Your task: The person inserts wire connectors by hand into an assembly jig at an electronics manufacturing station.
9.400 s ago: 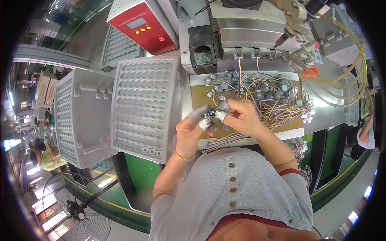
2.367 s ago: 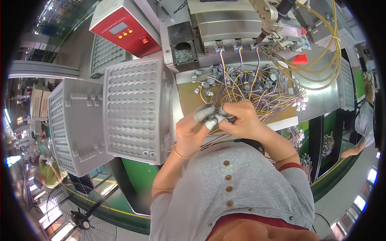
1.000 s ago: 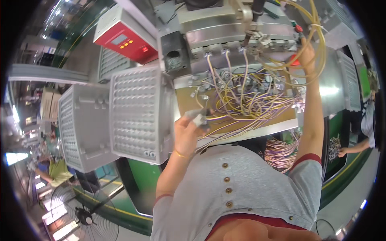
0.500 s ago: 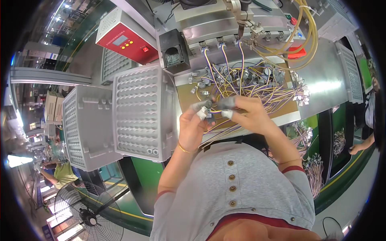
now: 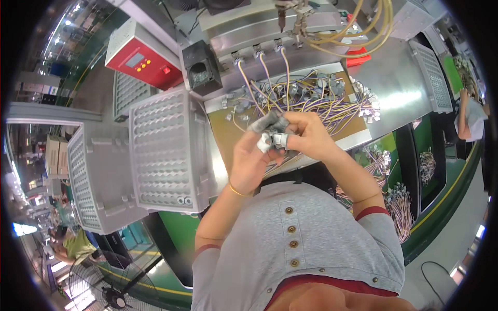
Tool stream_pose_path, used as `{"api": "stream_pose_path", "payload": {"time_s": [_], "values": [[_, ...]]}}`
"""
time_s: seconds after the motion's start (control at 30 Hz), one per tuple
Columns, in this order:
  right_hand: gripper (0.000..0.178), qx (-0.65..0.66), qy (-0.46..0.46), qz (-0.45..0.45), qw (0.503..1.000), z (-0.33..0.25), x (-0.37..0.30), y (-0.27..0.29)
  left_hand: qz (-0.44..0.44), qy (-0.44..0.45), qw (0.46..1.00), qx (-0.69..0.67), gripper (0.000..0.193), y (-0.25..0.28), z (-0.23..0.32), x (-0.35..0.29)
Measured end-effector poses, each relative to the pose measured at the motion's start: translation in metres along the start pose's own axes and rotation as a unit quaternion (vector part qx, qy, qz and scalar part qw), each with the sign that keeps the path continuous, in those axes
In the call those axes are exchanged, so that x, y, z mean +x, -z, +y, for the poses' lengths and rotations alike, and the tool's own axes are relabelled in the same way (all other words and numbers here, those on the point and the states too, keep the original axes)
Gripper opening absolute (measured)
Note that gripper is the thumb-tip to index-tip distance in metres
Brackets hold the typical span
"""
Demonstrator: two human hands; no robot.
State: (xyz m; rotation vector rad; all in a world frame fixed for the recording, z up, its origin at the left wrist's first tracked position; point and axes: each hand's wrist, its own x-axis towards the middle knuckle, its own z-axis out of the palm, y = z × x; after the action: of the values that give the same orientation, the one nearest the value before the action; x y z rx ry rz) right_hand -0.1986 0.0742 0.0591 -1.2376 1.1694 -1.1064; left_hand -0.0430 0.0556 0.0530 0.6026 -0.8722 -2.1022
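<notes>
Apart from tray's edge (image 5: 190,147) — both hands (image 5: 250,155) (image 5: 314,137) together.

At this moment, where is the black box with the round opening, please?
In the head view, the black box stands left of centre, towards the top, between the red-fronted box and the tangled wires.

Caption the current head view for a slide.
Left hand and right hand meet near tangled yellow-and-purple wires, a grey dimpled tray to their left.

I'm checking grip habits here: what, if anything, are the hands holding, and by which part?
The left hand and right hand meet, grey-and-white finger coverings hiding the space between; whether anything is held, and where, cannot be told.
</notes>
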Motion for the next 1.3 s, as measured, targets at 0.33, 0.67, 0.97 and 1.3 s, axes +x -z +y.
{"api": "stream_pose_path", "payload": {"time_s": [0.33, 0.67, 0.97, 1.3], "values": [[0.003, 0.108, 0.053, 0.426, 0.897, 0.044, 0.061, 0.095, -0.119, -0.225, 0.626, 0.737, 0.025, 0.051, -0.084, -0.001], [0.009, 0.150, 0.049, 0.393, 0.906, 0.056, 0.095, 0.084, -0.106, 0.009, 0.771, 0.627, 0.031, 0.076, -0.004, -0.016], [0.014, 0.203, 0.044, 0.418, 0.884, 0.059, 0.120, 0.084, -0.070, -0.067, 0.668, 0.738, 0.020, 0.088, 0.033, -0.032], [0.015, -0.329, 0.113, 0.359, 0.866, 0.030, 0.045, 0.063, 0.174, -0.065, 0.794, 0.579, 0.025, 0.104, 0.066, -0.061]]}}
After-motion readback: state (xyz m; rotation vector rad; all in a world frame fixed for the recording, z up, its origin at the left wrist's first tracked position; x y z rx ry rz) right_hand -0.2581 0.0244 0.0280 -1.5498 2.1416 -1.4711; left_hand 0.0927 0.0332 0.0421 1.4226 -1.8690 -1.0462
